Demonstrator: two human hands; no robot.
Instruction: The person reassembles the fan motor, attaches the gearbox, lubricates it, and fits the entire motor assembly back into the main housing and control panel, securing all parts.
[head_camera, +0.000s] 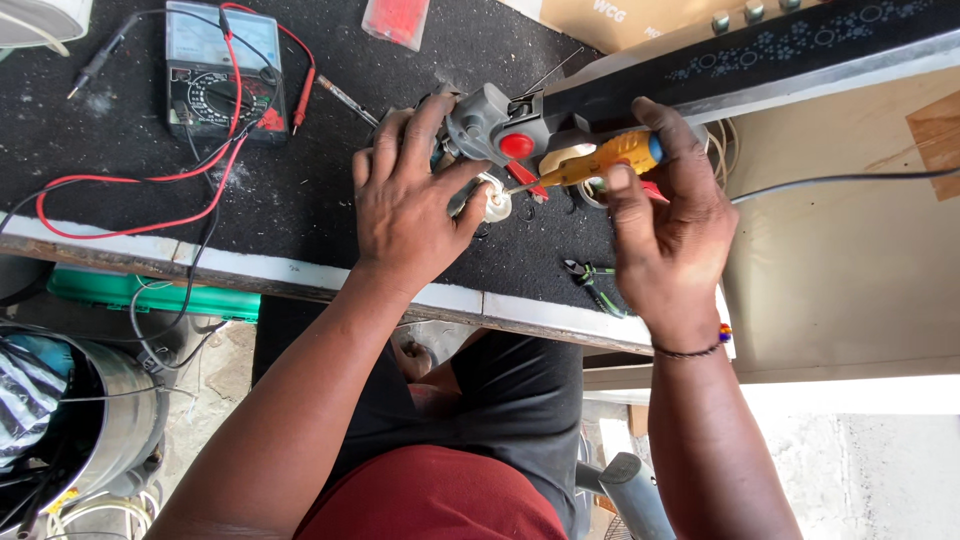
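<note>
Head view. Left hand (410, 205): fingers wrapped and clamped over a small white round fitting (494, 203) and the grey plastic appliance body (485, 122) with its red button (517, 145), both on the black mat (290, 190) at the bench edge. Right hand (665, 235): fingers pinched together on a yellow-handled screwdriver (605, 158), tip at the fitting. Fitting judged light, rigid, somewhat brittle; best gripped round its rim. Multimeter (222, 70) with red leads lay well apart.

Black-topped bench (300, 190): multimeter (225, 70), pliers (592, 280)
</note>
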